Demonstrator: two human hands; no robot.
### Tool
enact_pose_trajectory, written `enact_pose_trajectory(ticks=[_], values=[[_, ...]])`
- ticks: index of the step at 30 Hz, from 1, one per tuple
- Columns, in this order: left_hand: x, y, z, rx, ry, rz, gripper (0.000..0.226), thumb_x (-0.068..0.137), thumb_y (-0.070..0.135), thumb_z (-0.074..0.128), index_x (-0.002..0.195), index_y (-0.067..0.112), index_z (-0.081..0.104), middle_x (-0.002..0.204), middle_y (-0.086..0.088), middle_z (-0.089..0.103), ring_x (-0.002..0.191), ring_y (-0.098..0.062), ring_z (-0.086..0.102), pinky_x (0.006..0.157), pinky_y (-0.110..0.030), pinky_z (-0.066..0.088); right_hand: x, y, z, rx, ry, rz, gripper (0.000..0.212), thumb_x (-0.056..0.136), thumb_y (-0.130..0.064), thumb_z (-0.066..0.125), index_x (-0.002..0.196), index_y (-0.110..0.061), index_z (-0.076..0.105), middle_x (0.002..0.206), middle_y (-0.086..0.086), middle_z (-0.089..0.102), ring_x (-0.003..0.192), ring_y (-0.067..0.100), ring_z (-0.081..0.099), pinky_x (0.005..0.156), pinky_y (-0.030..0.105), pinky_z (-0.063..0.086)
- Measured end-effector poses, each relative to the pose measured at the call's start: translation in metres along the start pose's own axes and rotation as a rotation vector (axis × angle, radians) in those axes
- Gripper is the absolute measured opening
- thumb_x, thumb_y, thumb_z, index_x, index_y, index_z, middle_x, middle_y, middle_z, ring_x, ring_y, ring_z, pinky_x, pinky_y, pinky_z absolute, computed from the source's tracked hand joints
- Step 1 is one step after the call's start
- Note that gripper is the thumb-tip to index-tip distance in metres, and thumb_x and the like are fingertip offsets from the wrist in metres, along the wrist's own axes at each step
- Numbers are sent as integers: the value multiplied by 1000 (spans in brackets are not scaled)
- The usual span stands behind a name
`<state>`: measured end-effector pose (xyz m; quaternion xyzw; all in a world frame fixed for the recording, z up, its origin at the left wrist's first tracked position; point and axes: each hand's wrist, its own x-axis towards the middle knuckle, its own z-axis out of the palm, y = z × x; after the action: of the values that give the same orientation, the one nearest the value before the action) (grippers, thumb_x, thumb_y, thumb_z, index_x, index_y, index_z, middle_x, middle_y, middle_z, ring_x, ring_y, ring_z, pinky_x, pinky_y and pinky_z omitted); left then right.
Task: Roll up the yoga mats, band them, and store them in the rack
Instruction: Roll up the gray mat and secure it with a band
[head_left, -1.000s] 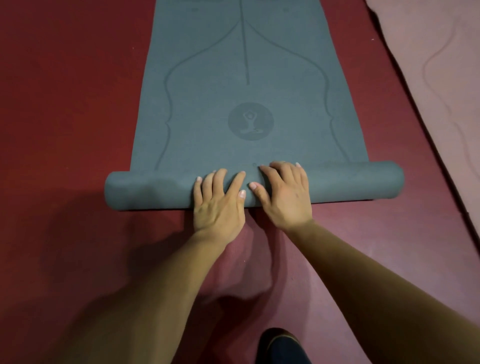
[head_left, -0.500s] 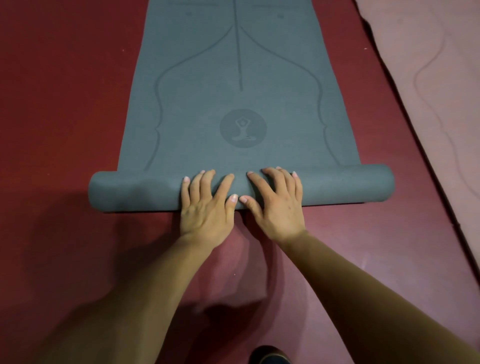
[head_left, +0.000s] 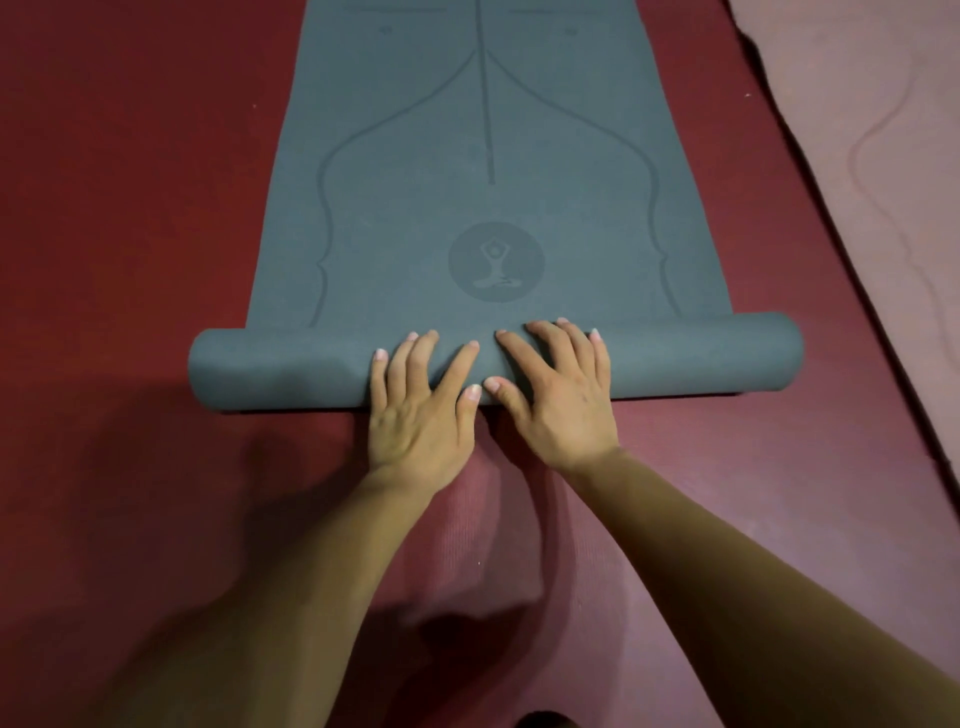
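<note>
A grey-blue yoga mat (head_left: 467, 156) lies flat on the red floor and runs away from me, with curved lines and a round seated-figure logo printed on it. Its near end is rolled into a thick tube (head_left: 291, 371) lying crosswise in front of me. My left hand (head_left: 421, 410) and my right hand (head_left: 550, 400) rest side by side on the middle of the roll, fingers spread and fairly straight over its top, thumbs almost touching. No band and no rack are in view.
A pink mat (head_left: 872, 156) lies flat along the right side, a strip of red floor (head_left: 130, 182) between it and the grey-blue one. Red floor stretches to the left and toward me. A dark shoe tip (head_left: 545, 719) shows at the bottom edge.
The roll has advanced slightly up the mat toward the round logo, with both hands riding on it. The dark shoe has slipped almost out of view at the bottom.
</note>
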<state>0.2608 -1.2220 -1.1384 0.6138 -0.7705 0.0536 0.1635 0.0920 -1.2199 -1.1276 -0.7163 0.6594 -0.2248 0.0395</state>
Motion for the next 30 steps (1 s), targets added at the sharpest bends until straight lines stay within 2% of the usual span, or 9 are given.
enact_pose_trajectory(ticks=[3,6,11,16,19,21,25,30], values=[[11,-3,4,-1,-31,-19,50,97,44,40,143,30,53,148,-13,46,141,-31,31,121,-48,6,4,-1,-1,7,-22,4,56,99,-58,48,145,-27,55,147,7,49,145,32,31,124,46,2],[24,-5,4,-22,-49,-12,49,98,43,40,143,30,53,146,-13,49,140,-33,36,121,-50,10,-2,-3,2,-32,-23,4,59,98,-59,51,149,-30,49,153,9,41,150,33,24,124,48,-2],[37,-6,5,-21,-3,-15,49,98,43,41,142,26,55,145,-15,50,138,-35,40,120,-52,16,10,2,6,-9,-31,19,56,98,-56,47,148,-31,50,150,8,45,149,32,26,124,45,-3],[27,-10,16,9,48,38,54,96,47,46,145,26,49,149,-16,43,140,-34,33,122,-51,9,30,6,6,-43,-35,2,58,98,-60,42,149,-32,50,148,9,48,147,32,30,124,43,-2],[31,-10,20,28,21,16,55,96,47,43,147,29,45,150,-14,41,142,-33,31,122,-49,3,31,4,4,-8,-39,9,59,99,-60,42,151,-32,47,155,12,38,150,35,23,124,44,-6],[41,-11,18,29,-8,5,54,96,47,40,147,28,47,150,-14,43,143,-33,31,122,-48,2,26,2,4,1,-25,20,60,99,-62,44,152,-33,44,157,14,31,151,37,19,123,46,-9],[56,-11,14,29,-44,5,55,97,46,36,147,27,49,149,-13,47,142,-32,33,122,-48,3,25,3,11,-42,-46,26,55,101,-56,50,151,-34,44,155,12,34,152,36,16,123,56,-1],[56,-11,14,-8,-5,-42,56,97,48,37,150,28,43,155,-17,39,145,-34,28,123,-48,4,46,9,9,-30,-58,23,52,102,-54,48,150,-35,46,152,10,39,151,34,19,123,48,-7]])
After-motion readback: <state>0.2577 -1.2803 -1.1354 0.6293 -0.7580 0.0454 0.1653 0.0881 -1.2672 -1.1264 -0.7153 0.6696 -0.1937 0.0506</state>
